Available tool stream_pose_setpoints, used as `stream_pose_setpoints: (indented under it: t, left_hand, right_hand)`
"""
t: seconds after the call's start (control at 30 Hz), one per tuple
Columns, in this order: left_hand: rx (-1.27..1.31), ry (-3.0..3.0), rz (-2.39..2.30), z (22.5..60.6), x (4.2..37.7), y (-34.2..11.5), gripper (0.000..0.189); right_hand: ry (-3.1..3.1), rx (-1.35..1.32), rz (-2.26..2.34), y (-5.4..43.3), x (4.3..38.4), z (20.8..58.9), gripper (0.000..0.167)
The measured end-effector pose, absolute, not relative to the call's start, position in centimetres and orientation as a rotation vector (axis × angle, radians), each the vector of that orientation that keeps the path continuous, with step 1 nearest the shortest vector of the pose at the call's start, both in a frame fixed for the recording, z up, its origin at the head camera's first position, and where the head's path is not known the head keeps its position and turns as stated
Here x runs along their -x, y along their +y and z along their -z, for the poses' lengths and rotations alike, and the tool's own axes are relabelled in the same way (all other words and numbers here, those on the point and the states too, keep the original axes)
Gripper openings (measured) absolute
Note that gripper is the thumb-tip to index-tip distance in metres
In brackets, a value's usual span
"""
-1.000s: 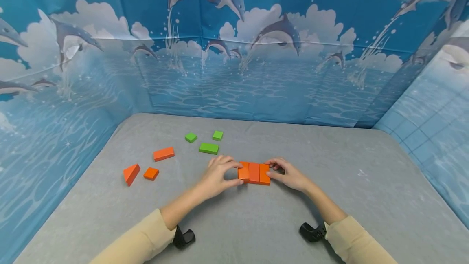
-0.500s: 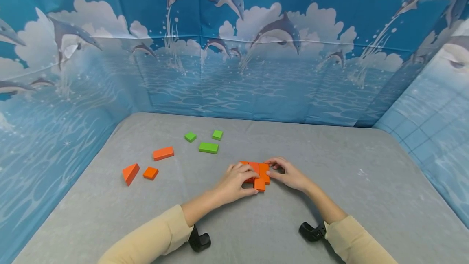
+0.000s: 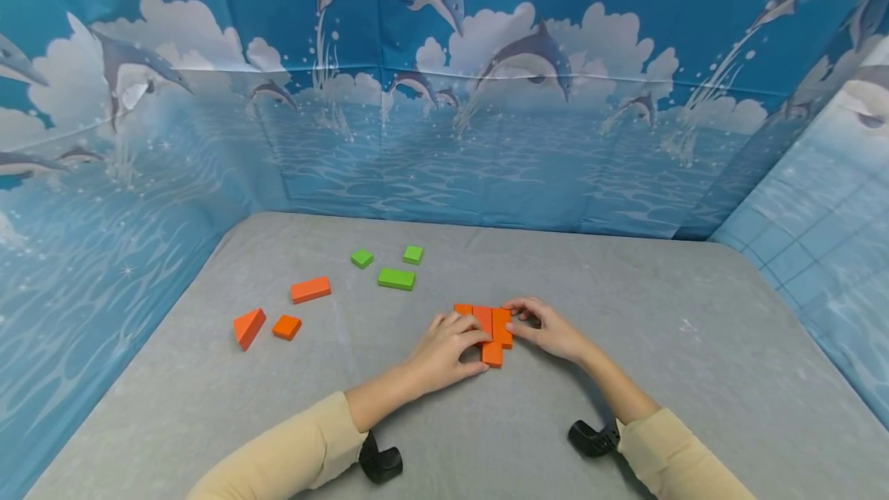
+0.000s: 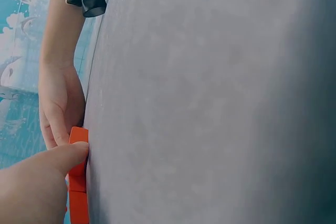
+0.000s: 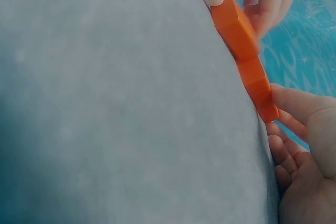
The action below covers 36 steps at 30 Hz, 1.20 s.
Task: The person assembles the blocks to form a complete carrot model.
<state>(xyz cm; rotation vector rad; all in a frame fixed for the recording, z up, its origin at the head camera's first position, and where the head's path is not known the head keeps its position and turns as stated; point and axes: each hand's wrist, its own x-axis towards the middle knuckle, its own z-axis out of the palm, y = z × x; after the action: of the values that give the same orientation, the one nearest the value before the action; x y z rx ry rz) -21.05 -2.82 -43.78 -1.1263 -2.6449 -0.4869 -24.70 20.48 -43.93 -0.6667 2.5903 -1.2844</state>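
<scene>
- "where's the near orange block (image 3: pixel 491 356)?"
- "on the desk (image 3: pixel 528 423), at the six o'clock edge of the orange row (image 3: pixel 497 321), clamped by the fingers of your left hand (image 3: pixel 447 352)."
- "and the right hand (image 3: pixel 549 332)?"
- "at three o'clock, thumb touching the row; i can't tell whether it grips."
- "how will the block handle?"
- "likely light, stiff, smoothish; you pinch opposite sides."

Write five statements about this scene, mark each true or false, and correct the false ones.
1. The left-hand grip touches nothing. False: it touches an orange block.
2. The right-hand grip touches the cluster of orange blocks. True.
3. The orange triangular block touches the small orange square block. False: they lie apart.
4. In the head view, the long green block appears lower than both small green blocks. True.
5. Both sleeves are black. False: they are beige.
</scene>
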Motion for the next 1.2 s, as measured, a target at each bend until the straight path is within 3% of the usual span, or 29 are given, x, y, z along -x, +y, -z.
stream_pose_setpoints:
  t: [0.73, 1.0, 1.2]
  left_hand:
    - [1.026, -2.563, 0.707, 44.1, 20.9, -3.4, 0.039]
    - [0.755, -2.474, 1.076, 42.3, 21.4, -9.0, 0.042]
    - [0.525, -2.413, 1.054, 42.0, 20.9, -15.2, 0.044]
  right_hand:
    - [2.595, 0.669, 1.294, 20.4, 24.6, 43.8, 0.036]
    - [2.591, 0.679, 1.288, 20.5, 24.7, 43.8, 0.035]
    - [2.589, 0.663, 1.286, 20.3, 24.5, 43.6, 0.035]
